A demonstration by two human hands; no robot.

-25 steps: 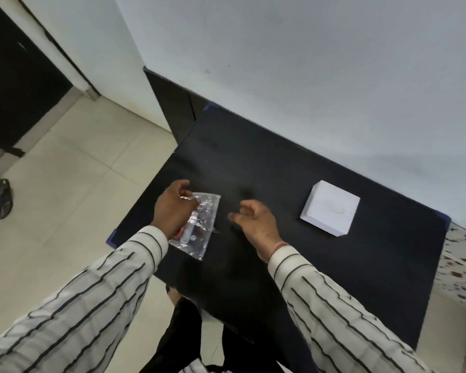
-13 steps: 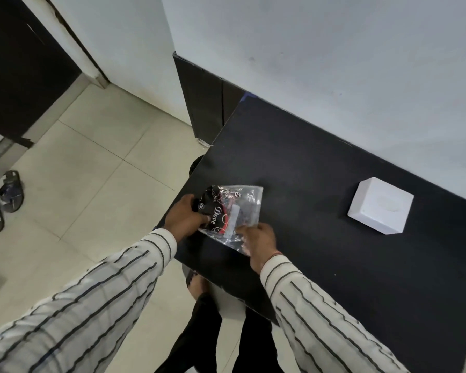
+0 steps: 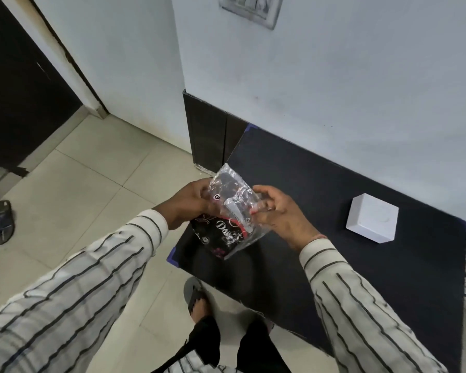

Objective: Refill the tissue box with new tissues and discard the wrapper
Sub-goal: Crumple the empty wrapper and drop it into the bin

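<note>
A clear plastic tissue wrapper [image 3: 230, 211] with a black and red print is held in the air above the near left corner of the black table [image 3: 334, 211]. My left hand [image 3: 189, 205] grips its left side. My right hand [image 3: 277, 214] pinches its right edge between thumb and fingers. What is inside the wrapper is hard to make out through the crinkled plastic. A white cube-shaped tissue box [image 3: 371, 222] sits on the table to the right, well apart from both hands.
The table stands against a pale wall with a switch plate [image 3: 250, 9] high up. A dark cabinet panel [image 3: 210, 135] stands left of the table. Tiled floor lies to the left, with sandals [image 3: 0, 222] by a dark doorway. My foot [image 3: 197, 294] is under the table's edge.
The wrapper has been lifted off the table and turned upright between both hands. My right hand, free a second ago, now pinches its right edge. The camera has tilted upward.
</note>
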